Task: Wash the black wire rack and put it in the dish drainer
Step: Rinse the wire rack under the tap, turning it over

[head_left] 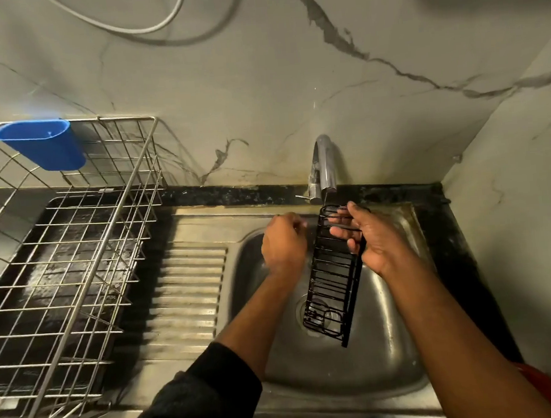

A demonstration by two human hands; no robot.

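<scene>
The black wire rack (334, 276) is long and narrow and hangs tilted over the steel sink basin (371, 359), its top end just under the tap spout (326, 168). My right hand (373, 237) grips the rack near its top, fingers through the wires. My left hand (283, 241) hovers to the left of the rack with its fingers curled, holding nothing I can see. The dish drainer (73, 257), a steel wire basket, stands on the counter at the left.
A blue plastic cup holder (43, 144) hangs on the drainer's back rim. A ribbed draining board (188, 291) lies between drainer and basin. The marble wall stands close behind and to the right. A white cable loops on the wall above.
</scene>
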